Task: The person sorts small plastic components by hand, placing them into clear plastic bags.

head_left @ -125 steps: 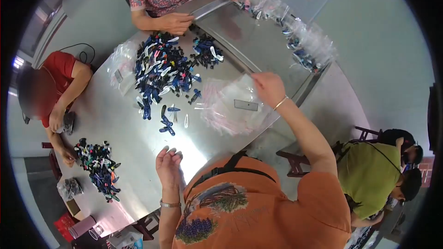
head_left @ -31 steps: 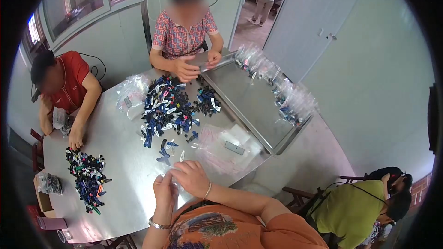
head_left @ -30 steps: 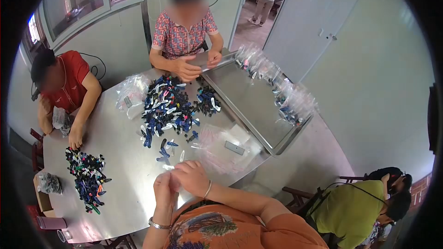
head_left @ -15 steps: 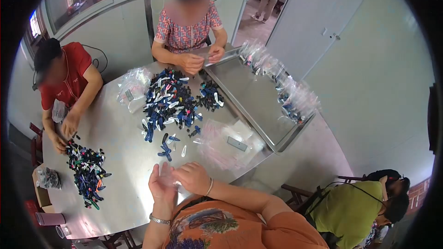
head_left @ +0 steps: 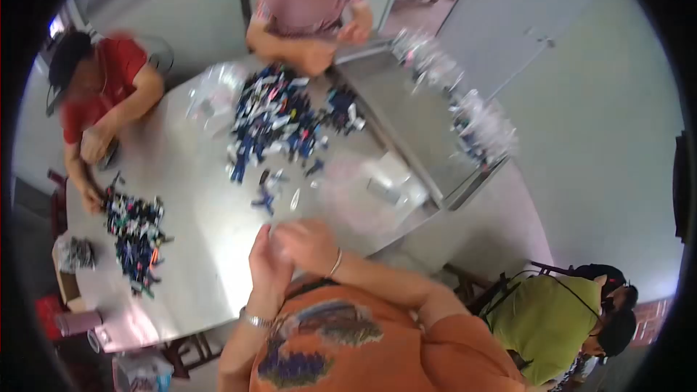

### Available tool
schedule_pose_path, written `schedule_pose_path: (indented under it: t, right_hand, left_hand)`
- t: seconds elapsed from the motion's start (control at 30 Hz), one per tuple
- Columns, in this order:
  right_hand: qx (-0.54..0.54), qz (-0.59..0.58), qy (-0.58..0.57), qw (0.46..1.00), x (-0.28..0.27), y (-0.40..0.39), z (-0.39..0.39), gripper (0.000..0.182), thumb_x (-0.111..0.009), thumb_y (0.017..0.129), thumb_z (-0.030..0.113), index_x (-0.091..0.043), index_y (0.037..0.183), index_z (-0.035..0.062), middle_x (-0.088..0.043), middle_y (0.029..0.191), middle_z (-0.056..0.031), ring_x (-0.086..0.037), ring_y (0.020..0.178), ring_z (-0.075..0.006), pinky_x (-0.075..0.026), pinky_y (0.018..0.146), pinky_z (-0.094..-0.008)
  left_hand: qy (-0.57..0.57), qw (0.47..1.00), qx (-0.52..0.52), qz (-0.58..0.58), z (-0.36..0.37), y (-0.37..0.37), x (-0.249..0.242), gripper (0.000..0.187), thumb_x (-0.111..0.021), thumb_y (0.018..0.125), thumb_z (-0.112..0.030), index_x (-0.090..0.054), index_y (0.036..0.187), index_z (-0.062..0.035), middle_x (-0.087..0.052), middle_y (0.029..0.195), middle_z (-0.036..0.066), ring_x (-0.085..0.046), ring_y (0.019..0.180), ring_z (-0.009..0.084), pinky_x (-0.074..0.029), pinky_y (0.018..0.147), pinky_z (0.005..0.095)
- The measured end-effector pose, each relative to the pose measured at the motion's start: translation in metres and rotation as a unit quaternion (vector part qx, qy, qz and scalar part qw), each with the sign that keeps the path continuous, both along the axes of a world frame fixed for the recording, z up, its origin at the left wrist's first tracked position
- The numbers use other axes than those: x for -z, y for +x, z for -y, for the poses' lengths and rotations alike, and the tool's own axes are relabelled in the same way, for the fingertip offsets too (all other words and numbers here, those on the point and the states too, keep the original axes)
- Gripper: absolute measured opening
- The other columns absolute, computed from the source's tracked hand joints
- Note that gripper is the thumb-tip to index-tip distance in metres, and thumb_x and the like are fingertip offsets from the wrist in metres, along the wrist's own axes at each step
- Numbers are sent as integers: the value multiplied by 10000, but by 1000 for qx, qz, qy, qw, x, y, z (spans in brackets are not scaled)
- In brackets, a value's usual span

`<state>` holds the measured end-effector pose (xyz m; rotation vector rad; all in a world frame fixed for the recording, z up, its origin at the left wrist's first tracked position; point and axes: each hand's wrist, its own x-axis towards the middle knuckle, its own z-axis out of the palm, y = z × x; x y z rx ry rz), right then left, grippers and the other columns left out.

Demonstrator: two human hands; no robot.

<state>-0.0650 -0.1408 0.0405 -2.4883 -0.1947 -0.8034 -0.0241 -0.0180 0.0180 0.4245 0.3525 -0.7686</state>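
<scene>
Close to my body at the table's near edge, my left hand (head_left: 269,267), with a metal watch on its wrist, is curled around a small clear plastic bag (head_left: 277,242). My right hand (head_left: 311,248), with a bracelet on the wrist, pinches the bag from the other side. Motion blurs the fingers and hides much of the bag. Just beyond my hands lie a white hair clip (head_left: 295,198) and a few dark blue clips (head_left: 264,202). A large pile of mixed hair clips (head_left: 272,116) spreads farther up the metal table (head_left: 203,239).
A stack of clear bags (head_left: 348,192) lies right of the clips. Beyond it, a metal tray (head_left: 399,112) has filled bags (head_left: 483,127) along its far side. Two co-workers sit across the table, one beside another clip pile (head_left: 136,229). A cup (head_left: 78,321) stands at lower left.
The whole view has tilted down, so the table appears higher. My hands stay together on the bag, the right hand now closer over the left. The co-worker in red has lifted one hand.
</scene>
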Motion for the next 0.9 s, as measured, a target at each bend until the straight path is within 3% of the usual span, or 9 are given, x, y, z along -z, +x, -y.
schedule_pose_path:
  t: [0.17,0.23,0.3,0.43,0.5,0.63,0.7,0.83,0.9]
  right_hand:
    - [7,-67,-54,996,0,2,-4,295,-595,725,153,-587,1020,148,-563,822,9,-567,785,-183,-371,676,-359]
    - [-14,-90,-39,995,-2,0,-5,280,-579,744,138,-591,1024,137,-573,844,-5,-570,812,-199,-385,681,-376]
    - [-31,-111,-26,993,1,2,-2,267,-563,763,123,-594,1028,126,-582,866,-18,-574,838,-216,-399,685,-393]
    - [-126,-196,138,963,16,13,18,225,-555,777,85,-600,997,93,-591,896,-74,-564,899,-295,-454,766,-435]
    - [-13,-141,41,989,33,34,35,146,-575,772,104,-607,914,96,-594,877,-78,-570,888,-293,-457,742,-430]
    - [-39,-101,-107,988,48,65,62,68,-566,786,116,-603,838,94,-599,851,-78,-575,883,-287,-455,727,-431]
    - [-32,-201,-187,961,44,66,66,59,-578,786,136,-611,818,100,-608,855,-73,-573,902,-273,-449,752,-417]
    - [-12,-249,-114,962,46,91,65,98,-595,781,154,-620,860,102,-617,866,-68,-563,930,-267,-436,801,-402]
    - [-41,-220,-106,969,43,112,67,252,-641,747,113,-629,996,76,-609,974,-99,-548,955,-296,-437,840,-393]
  left_hand:
    - [0,995,-70,-75,-9,8,4,229,-526,889,-238,-532,1073,-102,-593,1041,114,-538,1006,275,-425,897,434]
    - [47,989,-103,-92,-7,5,-3,245,-516,887,-232,-529,1038,-39,-596,1034,124,-537,989,286,-425,888,440]
    - [47,988,-113,-94,-14,8,10,191,-559,874,-212,-505,1030,-115,-501,1112,98,-498,937,272,-426,835,412]
    - [-21,982,-116,-150,-33,23,21,121,-539,848,-193,-568,948,-132,-592,991,114,-534,913,268,-459,835,391]
    - [34,976,-161,-142,-35,21,6,100,-542,840,-186,-586,905,-124,-603,988,119,-548,896,266,-472,806,393]
    - [4,978,-154,-138,-37,20,10,99,-524,853,-177,-607,869,-126,-618,1006,137,-584,841,270,-495,757,404]
    - [9,977,-157,-146,-39,20,8,108,-517,860,-179,-612,861,-127,-616,1006,136,-586,831,268,-497,750,401]
    - [2,978,-152,-141,-39,22,15,97,-522,866,-172,-573,923,-112,-583,1048,116,-568,831,273,-485,773,400]
    - [-6,981,-145,-129,-40,20,16,99,-534,866,-163,-541,951,-112,-550,1082,100,-551,833,278,-476,786,400]
